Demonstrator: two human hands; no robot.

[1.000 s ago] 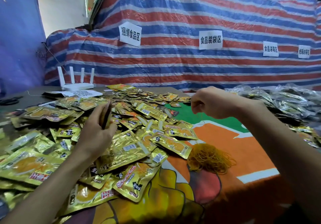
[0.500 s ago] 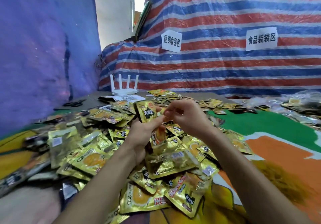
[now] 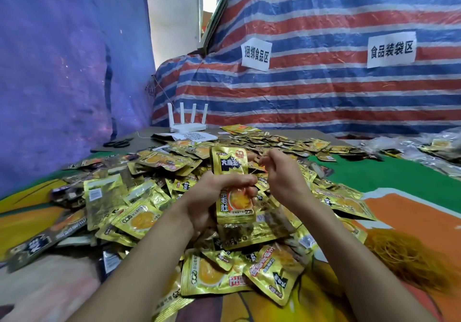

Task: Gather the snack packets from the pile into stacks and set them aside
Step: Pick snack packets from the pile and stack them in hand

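Snack packet stack (image 3: 229, 165) stands gripped in left hand (image 3: 209, 197); right hand (image 3: 282, 172) pinches thin band (image 3: 253, 171) beside it.

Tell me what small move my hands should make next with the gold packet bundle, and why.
Probably loop the thin yellowish rubber band over the top of the upright stack of gold foil snack packets. The left hand grips that stack round its middle, top free, and the right hand pinches what looks like the band beside it.

Head-worn camera looks forward and down, close above the packets (image 3: 139, 219).
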